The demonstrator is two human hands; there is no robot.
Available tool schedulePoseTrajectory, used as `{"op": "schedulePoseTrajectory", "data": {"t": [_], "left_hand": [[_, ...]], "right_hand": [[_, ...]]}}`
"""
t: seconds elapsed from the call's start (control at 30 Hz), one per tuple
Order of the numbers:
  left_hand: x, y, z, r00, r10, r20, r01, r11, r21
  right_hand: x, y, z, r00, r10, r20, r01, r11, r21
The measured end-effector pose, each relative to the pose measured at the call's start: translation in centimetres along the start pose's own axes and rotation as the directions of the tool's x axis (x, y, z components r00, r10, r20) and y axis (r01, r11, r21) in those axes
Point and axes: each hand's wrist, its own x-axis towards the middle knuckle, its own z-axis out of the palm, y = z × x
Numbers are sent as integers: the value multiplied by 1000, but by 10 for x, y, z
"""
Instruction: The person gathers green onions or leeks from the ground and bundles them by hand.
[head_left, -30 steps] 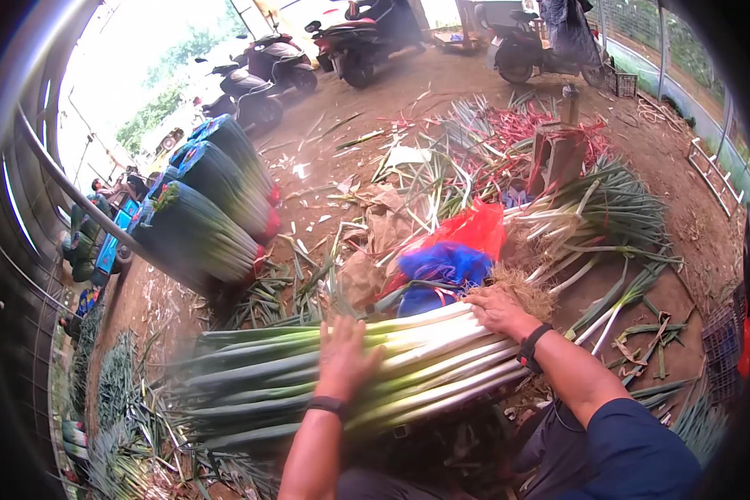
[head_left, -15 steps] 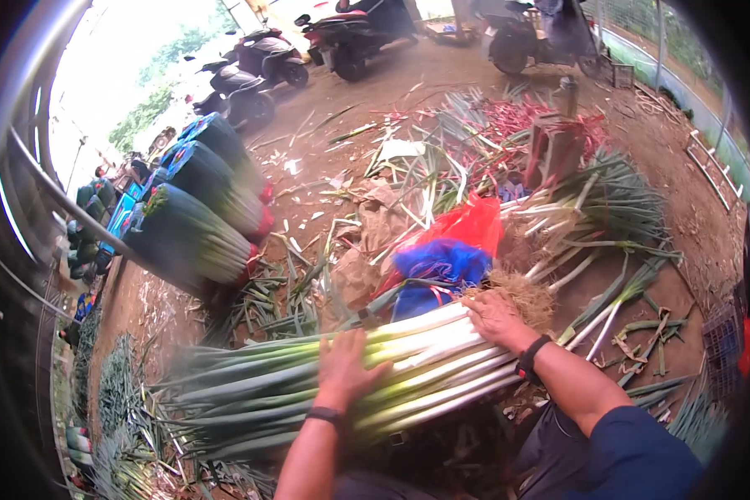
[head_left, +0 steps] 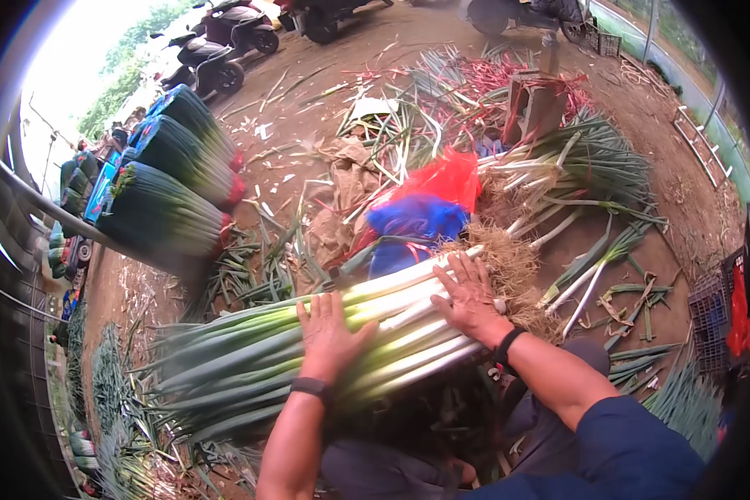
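A thick layer of long green onions lies across in front of me, green leaves to the left, white stalks and brown roots to the right. Flat on the stalks, about mid-length, rests my left hand with its fingers spread. My right hand lies on the white part near the roots, fingers apart. Both hands touch the top of the bunch without wrapping round it. Just beyond the stalks sit a blue mesh bag and a red plastic bag.
More loose green onions are heaped at right, beside a wooden block. Wrapped bundles stand at left. Scooters are parked at the back. A dark crate is at far right, and leaf scraps litter the ground.
My right hand has shifted left along the white stalks, and its fingers have spread more. My left hand stays on the bunch. The whole view has tilted down somewhat.
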Motion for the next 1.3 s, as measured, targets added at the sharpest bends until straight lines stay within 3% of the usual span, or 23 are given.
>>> {"op": "schedulePoseTrajectory", "data": {"t": [0.1,0.17,0.3,0.4,0.47,0.57,0.6,0.77,0.83,0.97,1.0,1.03,1.1,1.13,1.17,1.23,1.3], "left_hand": [[4,-4,5,998,40,-50,-45,994,-99],[-2,-2,-10,998,36,45,-32,996,-89],[-1,-3,2,998,61,-22,-62,998,-31],[-3,-3,5,997,78,9,-77,997,-27],[-5,-6,9,998,66,-13,-67,997,-41],[-4,-6,6,997,65,-35,-66,998,-16],[-5,-4,0,998,62,-25,-63,997,-40],[-11,-7,6,998,55,-4,-55,995,-88],[0,1,-6,997,29,74,-22,995,-95],[-3,-9,11,997,74,-32,-76,993,-92],[-2,-12,14,997,72,-17,-74,992,-104],[-1,-13,11,995,104,-11,-104,994,-46],[-1,-17,14,992,121,-21,-122,992,-13],[-1,-17,14,991,132,-4,-132,991,-8],[-1,-18,13,992,129,-11,-129,991,-24],[1,-16,14,992,121,-18,-122,992,-40],[3,-20,14,992,129,11,-129,992,11]], "right_hand": [[5,-1,2,1000,11,9,-11,1000,19],[5,2,-4,996,26,81,-26,1000,-3],[3,-4,-11,970,52,239,-34,996,-79],[3,-1,-16,972,22,232,-9,998,-56],[16,5,-23,943,30,332,-32,999,-1],[34,-1,-38,936,50,350,-35,998,-51],[26,9,-12,979,-53,195,70,994,-86],[19,0,-33,925,-4,379,-9,999,34],[22,3,-16,955,12,296,-20,1000,24],[28,25,-10,971,19,239,-19,1000,-2],[40,37,-28,929,11,369,-194,866,461],[52,50,-47,882,-72,465,-372,499,783],[48,91,-127,926,91,367,-360,511,781],[41,118,-162,891,202,406,-452,320,832],[24,149,-184,889,353,291,-426,405,809],[-27,235,-175,657,740,144,-525,312,792],[-99,305,-135,569,811,136,-527,233,817]]}}
